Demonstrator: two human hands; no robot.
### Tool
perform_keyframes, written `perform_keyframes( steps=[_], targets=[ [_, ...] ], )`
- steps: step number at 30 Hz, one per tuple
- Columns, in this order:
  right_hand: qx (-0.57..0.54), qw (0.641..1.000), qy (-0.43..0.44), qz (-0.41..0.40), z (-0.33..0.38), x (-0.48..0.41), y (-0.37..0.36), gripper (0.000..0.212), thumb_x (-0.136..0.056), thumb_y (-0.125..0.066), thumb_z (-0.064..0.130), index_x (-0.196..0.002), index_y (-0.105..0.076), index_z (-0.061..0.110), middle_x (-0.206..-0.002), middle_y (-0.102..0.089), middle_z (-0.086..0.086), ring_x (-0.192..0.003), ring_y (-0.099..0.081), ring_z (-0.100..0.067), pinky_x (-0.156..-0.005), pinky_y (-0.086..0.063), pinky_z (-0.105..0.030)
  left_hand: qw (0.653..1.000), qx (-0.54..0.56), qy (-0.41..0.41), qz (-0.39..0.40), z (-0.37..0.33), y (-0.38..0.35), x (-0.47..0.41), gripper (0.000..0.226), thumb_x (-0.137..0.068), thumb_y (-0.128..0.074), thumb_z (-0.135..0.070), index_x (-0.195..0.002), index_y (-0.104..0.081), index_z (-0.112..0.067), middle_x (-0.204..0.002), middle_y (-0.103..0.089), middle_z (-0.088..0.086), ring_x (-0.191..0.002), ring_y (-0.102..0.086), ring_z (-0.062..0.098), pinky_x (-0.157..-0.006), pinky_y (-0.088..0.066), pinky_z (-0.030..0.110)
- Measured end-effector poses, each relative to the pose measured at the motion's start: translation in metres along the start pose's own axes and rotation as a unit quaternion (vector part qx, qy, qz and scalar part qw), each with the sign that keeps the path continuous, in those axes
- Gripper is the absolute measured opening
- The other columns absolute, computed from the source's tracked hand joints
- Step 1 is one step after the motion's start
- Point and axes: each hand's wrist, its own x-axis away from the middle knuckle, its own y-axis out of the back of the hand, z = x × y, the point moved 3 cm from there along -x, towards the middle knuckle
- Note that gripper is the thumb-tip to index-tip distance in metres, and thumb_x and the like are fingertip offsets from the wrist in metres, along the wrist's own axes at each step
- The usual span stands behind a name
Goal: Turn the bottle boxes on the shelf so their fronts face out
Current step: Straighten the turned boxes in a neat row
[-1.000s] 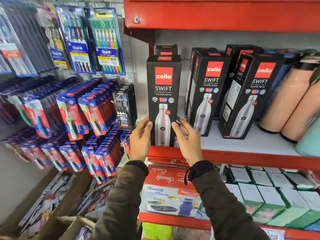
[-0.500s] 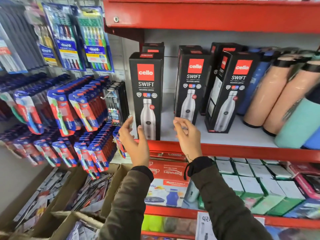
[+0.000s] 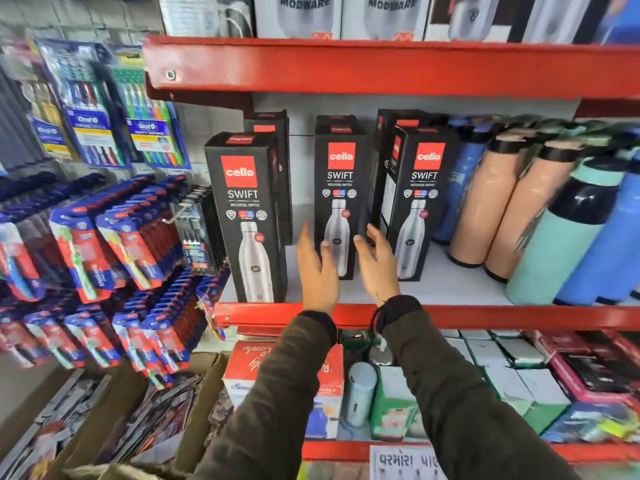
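Both hands have left the leftmost Cello Swift box [image 3: 248, 216] and moved right to the middle Cello Swift box [image 3: 338, 188]. They are raised with fingers spread and hold nothing. The left hand [image 3: 317, 268] is in front of the middle box's lower left edge; the right hand [image 3: 375, 263] reaches into the gap between that box and the right Cello Swift box [image 3: 417, 199]. Whether either touches cardboard cannot be told through the blur. Three black boxes stand upright along the front of the red-edged shelf [image 3: 485, 315], printed fronts facing out, the right one slightly angled. At least three more black boxes stand behind them. To the right stand two peach bottles [image 3: 485, 202], with blue and teal ones beside them.
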Motion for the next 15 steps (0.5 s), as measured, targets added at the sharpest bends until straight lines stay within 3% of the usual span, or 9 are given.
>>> perform_keyframes(
  steps=[3, 6, 12, 15],
  targets=[
    [0.01, 1.0, -0.025, 0.006, -0.001, -0.023, -0.007, 0.058, -0.105, -0.049, 0.032, -0.156, -0.032, 0.013, -0.163, -0.034, -0.008, -0.149, -0.033, -0.024, -0.114, -0.023, -0.025, 0.998, -0.016, 0.065, 0.003, 0.006, -0.008, -0.031, 0.056, -0.109, -0.032, -0.018, -0.161, -0.015, -0.007, -0.171, -0.015, 0.007, -0.159, -0.015, 0.018, -0.124, -0.012, 0.022],
    [0.01, 0.998, -0.05, 0.022, -0.005, -0.038, -0.015, 0.057, -0.105, -0.046, 0.032, -0.157, -0.029, 0.014, -0.163, -0.033, -0.007, -0.151, -0.031, -0.024, -0.108, -0.021, -0.023, 0.991, -0.011, 0.13, 0.01, 0.015, -0.012, -0.05, 0.053, -0.11, -0.03, -0.024, -0.16, -0.023, -0.01, -0.169, -0.024, 0.007, -0.157, -0.022, 0.02, -0.123, -0.016, 0.025],
    [0.032, 0.999, -0.025, 0.024, -0.014, -0.04, -0.016, 0.049, -0.105, -0.046, 0.03, -0.151, -0.04, 0.014, -0.153, -0.049, -0.008, -0.138, -0.046, -0.02, -0.096, -0.027, -0.016, 0.986, -0.004, 0.16, 0.042, 0.023, -0.009, -0.054, 0.053, -0.108, -0.031, -0.037, -0.159, -0.03, -0.02, -0.165, -0.033, 0.001, -0.154, -0.03, 0.02, -0.126, -0.02, 0.032],
    [0.034, 0.999, -0.015, 0.02, -0.014, -0.033, -0.015, 0.049, -0.105, -0.047, 0.032, -0.151, -0.041, 0.013, -0.151, -0.05, -0.009, -0.132, -0.05, -0.018, -0.098, -0.029, -0.019, 0.986, 0.008, 0.164, 0.04, 0.022, -0.008, -0.048, 0.053, -0.108, -0.031, -0.038, -0.158, -0.03, -0.022, -0.164, -0.035, 0.0, -0.153, -0.031, 0.019, -0.126, -0.02, 0.031]
  ],
)
